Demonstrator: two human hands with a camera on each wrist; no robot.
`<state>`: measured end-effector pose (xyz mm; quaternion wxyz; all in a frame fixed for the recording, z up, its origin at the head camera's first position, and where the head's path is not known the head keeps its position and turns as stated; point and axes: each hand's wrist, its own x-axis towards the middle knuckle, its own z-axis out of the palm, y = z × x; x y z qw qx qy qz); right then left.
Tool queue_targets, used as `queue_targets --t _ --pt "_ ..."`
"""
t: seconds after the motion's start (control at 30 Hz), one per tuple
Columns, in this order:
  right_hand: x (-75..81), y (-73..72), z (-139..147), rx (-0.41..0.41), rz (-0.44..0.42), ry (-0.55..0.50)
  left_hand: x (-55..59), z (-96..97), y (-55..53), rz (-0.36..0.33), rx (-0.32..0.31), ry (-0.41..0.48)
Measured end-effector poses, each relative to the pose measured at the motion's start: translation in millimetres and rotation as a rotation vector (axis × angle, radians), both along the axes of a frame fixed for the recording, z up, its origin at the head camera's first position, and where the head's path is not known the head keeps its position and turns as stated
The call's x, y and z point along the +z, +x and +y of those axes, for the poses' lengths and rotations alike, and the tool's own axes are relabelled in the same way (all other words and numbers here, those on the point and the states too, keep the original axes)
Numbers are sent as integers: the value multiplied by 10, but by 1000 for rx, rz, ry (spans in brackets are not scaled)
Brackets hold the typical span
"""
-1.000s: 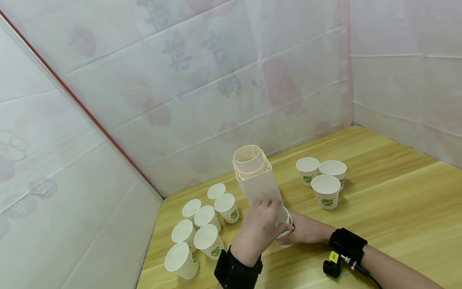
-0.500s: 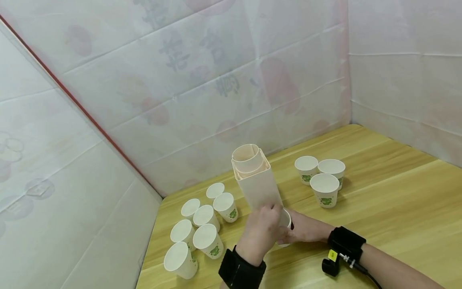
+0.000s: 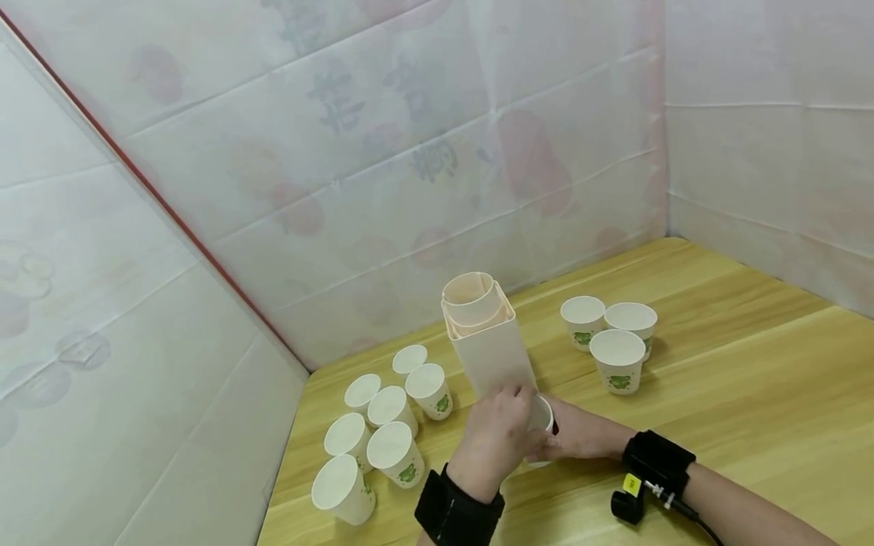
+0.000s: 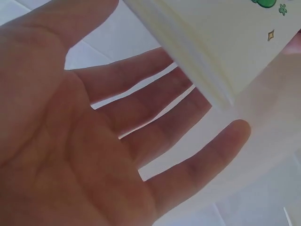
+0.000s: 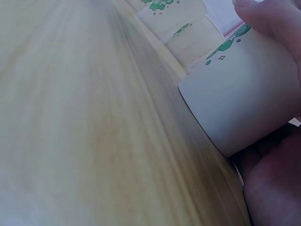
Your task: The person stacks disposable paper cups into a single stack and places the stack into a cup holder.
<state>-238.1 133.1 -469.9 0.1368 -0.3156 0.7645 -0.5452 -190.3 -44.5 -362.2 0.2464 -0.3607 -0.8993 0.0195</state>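
A white paper cup point(image 3: 542, 415) with a green printed picture stands at the front middle of the table, between both hands. My right hand point(image 3: 576, 432) wraps it from the right, low down. In the right wrist view the cup point(image 5: 244, 89) has its base at the wood. From the left, my left hand point(image 3: 495, 436) grips the cup at its rim, thumb on the near side. In the left wrist view the fingers point(image 4: 136, 94) reach behind the cup point(image 4: 235, 42), the little finger free of it. Part of the cup is hidden by the hands.
Behind the hands rises a tall white box point(image 3: 495, 353) with a round tube point(image 3: 471, 299) inside. Several paper cups point(image 3: 396, 451) stand upright in rows at the left. Three more paper cups point(image 3: 617, 360) stand close together at the right. Walls point(image 3: 437, 152) border the wooden table point(image 3: 765, 394).
A second ago two rims showed at the cup and my left thumb reached across them. Now one rim shows, and the left hand sits slightly lower. The right hand has stayed put.
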Motion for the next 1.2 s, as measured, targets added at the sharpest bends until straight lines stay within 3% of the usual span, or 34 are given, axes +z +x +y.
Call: queue_targets --t 0.17,0.3,0.47,0.6,0.8,1.03,1.2 --pt "5 -1 -14 11 -35 -37 79 -65 -11 -124 9 1" --pt "10 -2 -26 0 -50 -63 254 -254 -31 -205 46 102" --pt "15 1 -29 -25 -59 -52 402 -636 -30 -153 165 223" --pt "10 0 -31 -44 -61 -36 445 -865 -25 -130 243 249" --pt "5 4 -35 -51 -70 -32 503 -1057 -8 -272 395 282" --pt "1 6 -38 -50 -86 -32 507 -1236 -31 -538 657 272" --pt "-1 -2 -35 -38 -81 -44 458 -1306 -71 -664 740 266"
